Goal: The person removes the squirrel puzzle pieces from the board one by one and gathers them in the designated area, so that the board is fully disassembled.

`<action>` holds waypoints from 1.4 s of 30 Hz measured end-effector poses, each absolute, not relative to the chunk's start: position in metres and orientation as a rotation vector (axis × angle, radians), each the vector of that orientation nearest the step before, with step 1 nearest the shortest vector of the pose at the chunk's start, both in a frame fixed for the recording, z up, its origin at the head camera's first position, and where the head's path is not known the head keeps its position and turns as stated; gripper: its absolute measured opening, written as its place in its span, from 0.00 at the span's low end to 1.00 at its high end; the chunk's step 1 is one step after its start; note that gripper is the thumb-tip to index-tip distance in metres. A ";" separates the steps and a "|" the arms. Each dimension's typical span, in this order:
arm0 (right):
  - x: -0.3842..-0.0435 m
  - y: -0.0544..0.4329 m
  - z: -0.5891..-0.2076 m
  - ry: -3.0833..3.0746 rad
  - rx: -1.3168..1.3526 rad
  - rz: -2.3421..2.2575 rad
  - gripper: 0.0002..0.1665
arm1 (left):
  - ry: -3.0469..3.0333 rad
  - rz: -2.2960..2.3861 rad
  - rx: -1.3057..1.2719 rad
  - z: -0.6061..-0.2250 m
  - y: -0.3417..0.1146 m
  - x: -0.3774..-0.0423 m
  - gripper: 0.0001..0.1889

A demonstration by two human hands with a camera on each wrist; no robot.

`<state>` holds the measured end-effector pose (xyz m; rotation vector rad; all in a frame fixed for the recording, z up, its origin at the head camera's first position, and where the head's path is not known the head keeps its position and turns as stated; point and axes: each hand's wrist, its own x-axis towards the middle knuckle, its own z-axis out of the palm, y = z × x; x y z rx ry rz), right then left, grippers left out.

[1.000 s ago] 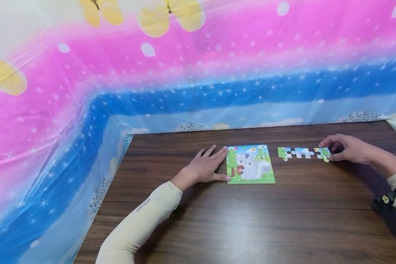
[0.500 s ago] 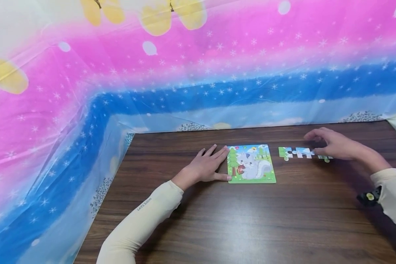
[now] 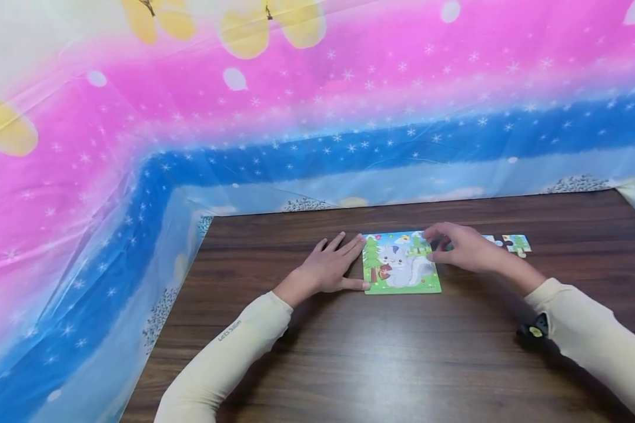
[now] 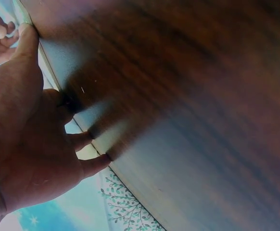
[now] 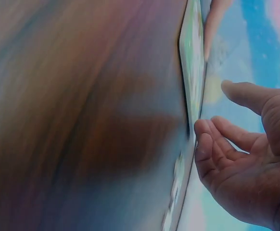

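Located square picture board [image 3: 397,273] lying flat on dark wood-grain table [image 3: 349,358], just right of centre in the head view. Bears print of a pale squirrel with a brown nut, set among green trees.

Found left hand [image 3: 320,267] at left edge of board, back of hand uppermost, fingers straight and spread wide. Observed index fingertip touching board at upper left corner and thumb tip touching at lower left corner. Seen again at left of the left wrist view, with fingertips pointing down to table.

Found right hand [image 3: 468,249] at upper right corner of board, fingers bent, thumb standing well apart from them, with a bare gap between in the right wrist view. Unable to tell whether touching board.

Noted jigsaw piece [image 3: 517,244] with tree print, flat on table beyond right hand, at right of the head view. Noted second piece [image 3: 490,239] just beside it, largely hidden behind right hand.

Recorded cream sleeves [image 3: 219,358] on both arms, with dark lettering on the left one. Recorded black item [image 3: 535,328] with yellow spot at right cuff. Recorded pink and blue cloth [image 3: 296,106] with snowflake print across upper part of the frame, behind table.
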<state>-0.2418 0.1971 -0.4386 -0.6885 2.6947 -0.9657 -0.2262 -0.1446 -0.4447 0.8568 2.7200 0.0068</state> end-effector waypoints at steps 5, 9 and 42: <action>-0.242 0.165 -0.443 2.608 -0.773 -1.022 0.28 | 2.720 -0.014 0.849 -0.444 -0.146 -0.225 0.54; -0.241 0.142 -0.444 2.547 -0.834 -0.992 0.30 | 2.716 -0.009 0.838 -0.445 -0.147 -0.224 0.54; -0.235 0.107 -0.459 2.634 -0.879 -0.978 0.26 | 2.725 -0.018 0.841 -0.442 -0.143 -0.225 0.54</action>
